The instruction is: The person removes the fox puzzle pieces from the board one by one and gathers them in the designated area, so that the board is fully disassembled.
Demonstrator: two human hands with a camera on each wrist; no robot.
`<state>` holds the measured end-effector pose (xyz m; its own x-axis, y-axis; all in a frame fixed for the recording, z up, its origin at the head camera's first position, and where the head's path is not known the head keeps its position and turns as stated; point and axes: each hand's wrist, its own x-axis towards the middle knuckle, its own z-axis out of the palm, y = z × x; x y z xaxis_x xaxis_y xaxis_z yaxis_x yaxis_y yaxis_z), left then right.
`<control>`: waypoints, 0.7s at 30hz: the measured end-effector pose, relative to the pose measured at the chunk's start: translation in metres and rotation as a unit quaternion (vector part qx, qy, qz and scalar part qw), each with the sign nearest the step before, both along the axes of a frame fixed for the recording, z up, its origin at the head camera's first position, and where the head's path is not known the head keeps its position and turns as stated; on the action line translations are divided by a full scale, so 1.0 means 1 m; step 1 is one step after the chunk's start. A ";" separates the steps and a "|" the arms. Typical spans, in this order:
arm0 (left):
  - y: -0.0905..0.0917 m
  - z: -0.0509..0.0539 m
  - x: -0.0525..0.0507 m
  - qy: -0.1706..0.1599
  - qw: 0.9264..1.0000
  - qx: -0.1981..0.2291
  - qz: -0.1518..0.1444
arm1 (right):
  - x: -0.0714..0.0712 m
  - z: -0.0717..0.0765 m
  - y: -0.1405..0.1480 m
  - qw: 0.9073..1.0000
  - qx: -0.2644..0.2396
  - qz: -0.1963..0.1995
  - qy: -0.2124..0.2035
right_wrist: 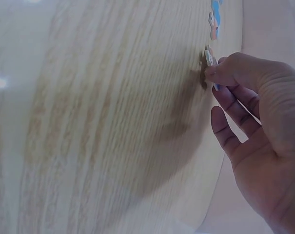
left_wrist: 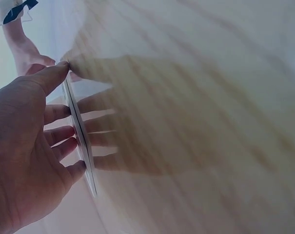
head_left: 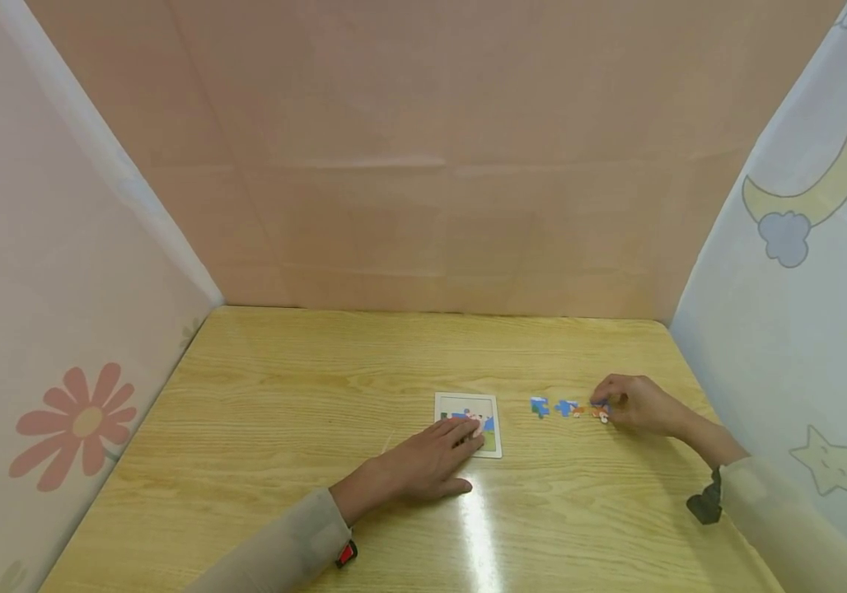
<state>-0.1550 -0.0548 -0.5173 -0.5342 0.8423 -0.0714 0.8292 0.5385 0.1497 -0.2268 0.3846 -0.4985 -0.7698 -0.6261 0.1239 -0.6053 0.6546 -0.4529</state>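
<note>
A small white-framed puzzle board [head_left: 498, 445] lies on the wooden table, with part of a picture in it. My left hand [head_left: 427, 465] rests its fingertips on the board's near left part, and the fingers look extended. The left wrist view shows the thin board [left_wrist: 82, 131] edge-on under those fingers. To the right, my right hand [head_left: 642, 405] pinches a jigsaw piece [head_left: 601, 412] between thumb and fingers, close to the tabletop. Left of that hand lie a blue and green piece [head_left: 539, 405] and a blue and orange piece [head_left: 566, 408].
The wooden table [head_left: 283, 387] meets a plain pinkish wall [head_left: 423, 206] at the back. Printed fabric walls [head_left: 787, 329] stand on both sides, the right one near my right forearm. A bright reflection crosses the table's front part.
</note>
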 end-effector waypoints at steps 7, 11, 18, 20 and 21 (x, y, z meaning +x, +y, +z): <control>0.001 -0.002 0.000 0.008 1.000 -0.007 0.003 | 0.002 -0.002 0.000 1.000 0.005 -0.009 -0.003; 0.001 0.000 0.000 0.010 1.000 -0.012 0.004 | 0.001 -0.002 0.000 1.000 0.009 -0.003 0.000; 0.000 0.001 0.001 0.013 1.000 -0.010 0.003 | 0.001 -0.001 -0.001 1.000 0.005 -0.004 -0.001; 0.000 0.001 0.001 0.017 1.000 -0.009 0.002 | 0.002 0.002 -0.003 1.000 0.001 -0.011 -0.014; -0.001 0.002 0.001 0.021 1.000 -0.009 0.001 | 0.001 0.004 -0.005 1.000 0.000 -0.015 -0.020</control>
